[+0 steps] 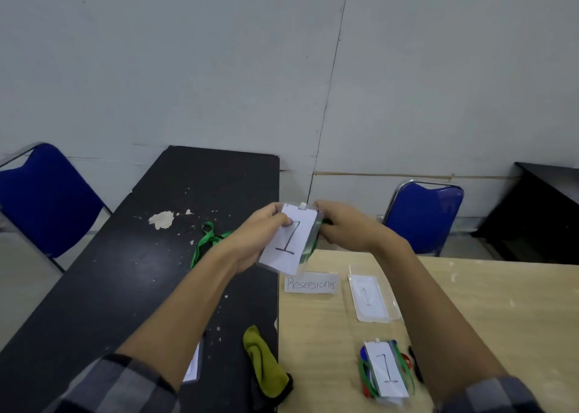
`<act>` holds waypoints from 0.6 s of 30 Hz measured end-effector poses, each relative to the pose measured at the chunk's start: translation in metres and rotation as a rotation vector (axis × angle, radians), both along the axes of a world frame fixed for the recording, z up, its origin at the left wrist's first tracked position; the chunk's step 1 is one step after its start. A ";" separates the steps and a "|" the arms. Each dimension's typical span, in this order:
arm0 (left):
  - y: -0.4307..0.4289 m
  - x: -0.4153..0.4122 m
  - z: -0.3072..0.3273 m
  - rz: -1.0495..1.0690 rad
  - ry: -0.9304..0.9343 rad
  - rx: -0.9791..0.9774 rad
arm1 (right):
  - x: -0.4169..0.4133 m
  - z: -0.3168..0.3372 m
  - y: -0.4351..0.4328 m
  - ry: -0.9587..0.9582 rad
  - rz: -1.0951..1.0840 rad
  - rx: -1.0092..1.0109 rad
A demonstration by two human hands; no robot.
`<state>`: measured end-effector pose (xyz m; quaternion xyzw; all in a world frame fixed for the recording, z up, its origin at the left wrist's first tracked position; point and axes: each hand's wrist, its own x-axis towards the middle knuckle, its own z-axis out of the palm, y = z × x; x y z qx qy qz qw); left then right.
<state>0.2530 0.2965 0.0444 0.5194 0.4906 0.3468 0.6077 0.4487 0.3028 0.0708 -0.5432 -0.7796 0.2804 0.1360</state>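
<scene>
head view: you look down along both forearms at two tables set edge to edge.
badge [291, 240]: a white card marked 1 in a clear sleeve. You hold it up in the air over the seam between the black table [125, 271] and the wooden table [485, 303], tilted, with its top edge away from you.
left hand [260, 234]: your thumb lies curled on the card's face near the upper left corner with the fingers behind it, a pinch on the badge's left side.
right hand [341, 224]: your fingers curl round the badge's right edge, where a bit of green strap shows. How the fingertips lie behind the sleeve you cannot tell.
green lanyard [206, 240]: it loops on the black table just left of your left wrist; your arm hides whether it joins the badge.
name slip [310, 284]: it reads "Resepsionis" and lies flat on the wooden table, just below the badge in the picture.
flat sleeve [371, 298]: clear, with a card marked 1 inside, lying beside the name slip on its right.
badge pile [387, 370]: it sits by your right forearm, a card marked 1 on top and green, blue and red straps under it — a black pen [415, 364] lies just to its right.
cloth [266, 362]: yellow-green and crumpled, at the black table's near right edge.
blue chairs: one [47, 199] stands left of the black table, another [423, 215] beyond the wooden table by the wall.
</scene>
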 end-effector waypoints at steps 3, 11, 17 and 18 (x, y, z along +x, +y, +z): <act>-0.013 0.010 -0.025 -0.017 -0.030 -0.046 | 0.000 -0.021 -0.003 0.052 -0.044 -0.095; -0.050 0.035 -0.095 0.098 0.000 -0.056 | 0.010 -0.104 -0.042 0.586 -0.515 -0.395; -0.078 0.057 -0.135 0.142 0.140 0.018 | 0.019 -0.156 -0.098 1.366 -0.771 -0.692; -0.082 0.064 -0.141 0.139 0.149 0.020 | 0.020 -0.162 -0.107 1.373 -0.797 -0.666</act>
